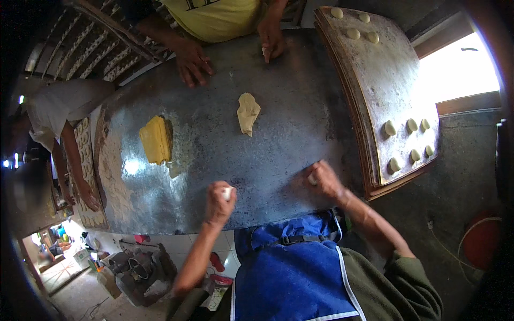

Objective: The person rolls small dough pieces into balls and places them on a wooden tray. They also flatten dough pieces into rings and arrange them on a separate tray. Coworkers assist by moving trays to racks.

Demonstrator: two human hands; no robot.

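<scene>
My left hand (215,207) is closed around a small white dough ball (227,193), held at the near edge of the dark worktable (289,142). Over to the right, my right hand (327,182) curls its fingers around another pale dough piece (312,178) against the tabletop; that hand is slightly smeared by motion. An irregular lump of cream-coloured dough (248,113) lies in the middle of the table, beyond both hands. Left of it sits a thick yellow block (155,140), perhaps dough or fat.
Stacked baking trays (375,96) at the right carry several pale dough rounds (390,128). Across the table, a co-worker's hands (193,63) rest near the far edge. Another person's arm (80,171) reaches over a tray of shaped pieces at the left. A grey machine (140,270) stands below left.
</scene>
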